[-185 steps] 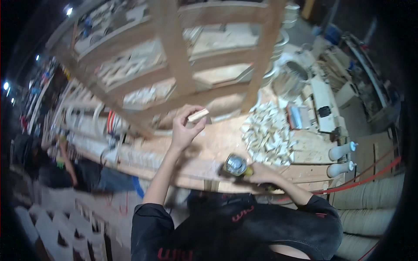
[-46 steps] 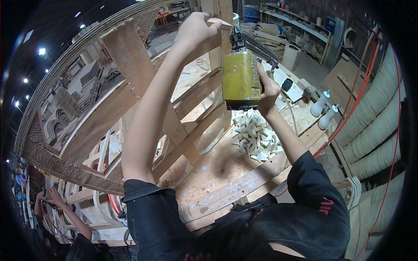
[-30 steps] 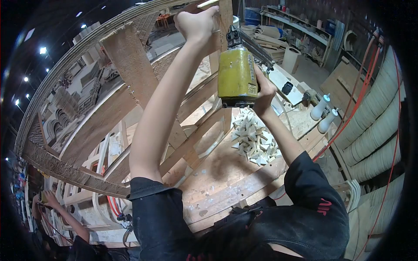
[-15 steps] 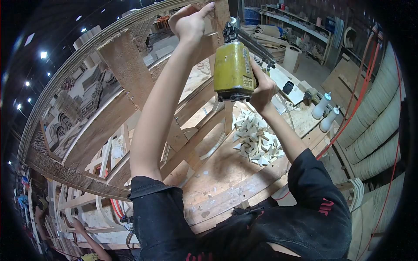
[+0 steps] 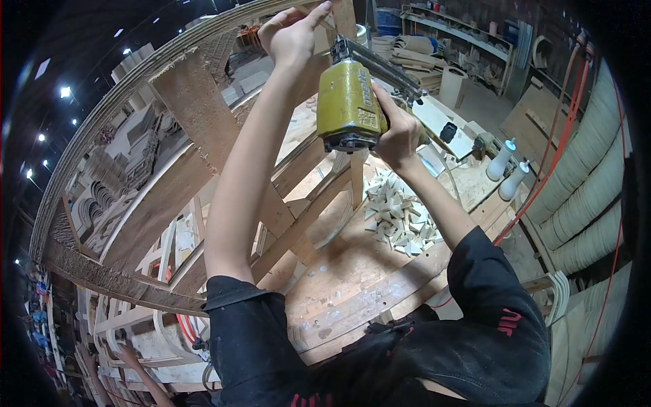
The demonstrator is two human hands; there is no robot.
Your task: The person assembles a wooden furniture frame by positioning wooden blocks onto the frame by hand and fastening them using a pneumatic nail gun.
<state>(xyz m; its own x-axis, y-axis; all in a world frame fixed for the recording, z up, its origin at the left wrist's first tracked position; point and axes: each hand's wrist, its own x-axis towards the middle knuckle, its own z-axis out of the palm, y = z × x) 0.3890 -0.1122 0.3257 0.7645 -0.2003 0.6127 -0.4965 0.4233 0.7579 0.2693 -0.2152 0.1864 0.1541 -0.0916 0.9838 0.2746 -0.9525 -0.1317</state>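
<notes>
A large curved wooden frame (image 5: pixel 196 102) with crosspieces stands tilted over the workbench (image 5: pixel 339 271). At its upper end, my left hand (image 5: pixel 290 42) is closed on the frame's edge, fingers curled and thumb stretched along the wood. My right hand (image 5: pixel 399 134) is wrapped around the grip of a yellow-green nail gun (image 5: pixel 349 102). The gun's black nose points up and away, close to the frame's inner corner, just right of my left wrist. Whether the nose touches the wood I cannot tell. Under my right forearm lies a heap of small triangular wood blocks (image 5: pixel 401 214).
Two white squeeze bottles (image 5: pixel 502 161) stand on the bench's right side, near red air hoses (image 5: pixel 573 125). Large pale rolls (image 5: pixel 586 183) line the right. At lower left, another person's arm (image 5: pixel 142 373) reaches near more wooden frames. A shelf (image 5: pixel 464 37) stands behind.
My right hand has shifted the nail gun left and slightly up, closer to my left hand. The left hand keeps its place on the frame. The other person's arm has moved slightly.
</notes>
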